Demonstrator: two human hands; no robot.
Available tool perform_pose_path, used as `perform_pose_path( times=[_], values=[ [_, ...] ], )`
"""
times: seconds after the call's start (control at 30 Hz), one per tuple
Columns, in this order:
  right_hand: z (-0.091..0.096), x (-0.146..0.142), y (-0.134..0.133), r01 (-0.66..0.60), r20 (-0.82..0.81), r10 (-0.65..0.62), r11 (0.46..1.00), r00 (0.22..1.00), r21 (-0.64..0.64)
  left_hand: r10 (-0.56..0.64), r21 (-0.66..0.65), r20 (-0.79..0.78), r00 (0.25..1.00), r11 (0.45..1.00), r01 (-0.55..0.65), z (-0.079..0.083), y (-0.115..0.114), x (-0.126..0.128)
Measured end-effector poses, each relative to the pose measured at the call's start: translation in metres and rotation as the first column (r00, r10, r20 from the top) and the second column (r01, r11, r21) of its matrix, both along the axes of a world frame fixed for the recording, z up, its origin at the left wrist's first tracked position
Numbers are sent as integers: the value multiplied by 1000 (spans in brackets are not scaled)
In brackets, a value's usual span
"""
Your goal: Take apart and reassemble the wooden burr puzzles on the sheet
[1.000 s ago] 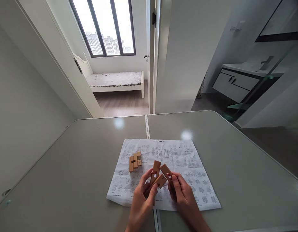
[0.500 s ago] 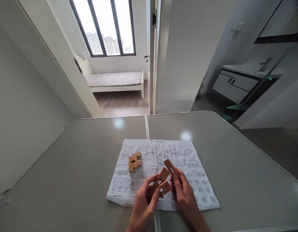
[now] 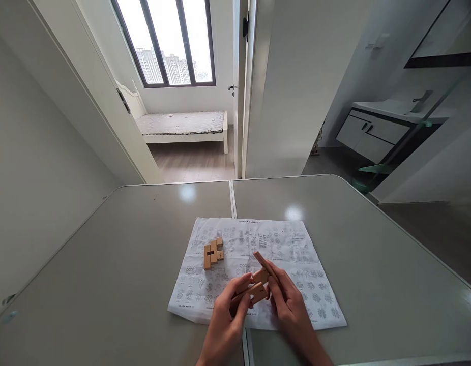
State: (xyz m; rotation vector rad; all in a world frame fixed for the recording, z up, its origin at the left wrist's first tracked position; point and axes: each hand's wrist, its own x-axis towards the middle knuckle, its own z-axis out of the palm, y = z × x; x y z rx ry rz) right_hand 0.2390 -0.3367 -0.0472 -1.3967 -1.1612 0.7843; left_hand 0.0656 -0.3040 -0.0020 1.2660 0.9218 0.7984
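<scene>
My left hand is closed round two notched wooden bars held side by side just above a printed instruction sheet. My right hand pinches a third wooden bar that slants up and away from the fingers and meets the right ends of the other two. A small cluster of joined wooden blocks lies on the sheet to the left, beyond my left hand, untouched.
The sheet lies on a grey folding table with a centre seam. Past the far edge, an open doorway leads to a room with a bed and a window; a vanity cabinet stands at the right.
The bars in my left hand have tipped from nearly upright to lying flatter and pointing right. My right hand's bar has swung down against their ends. The cluster of blocks has not moved.
</scene>
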Motion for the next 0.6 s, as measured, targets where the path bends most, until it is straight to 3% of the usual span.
perform_pose_path(
  times=[0.33,0.6],
  values=[
    [3,0,-1,-25,17,24,999,1000,47,61,-22,28,998,998,-60,-5,2,-1],
    [6,-4,-2,-21,-9,21,999,1000,-40,52,-33,-7,999,998,-52,-6,3,-4]
  ],
)
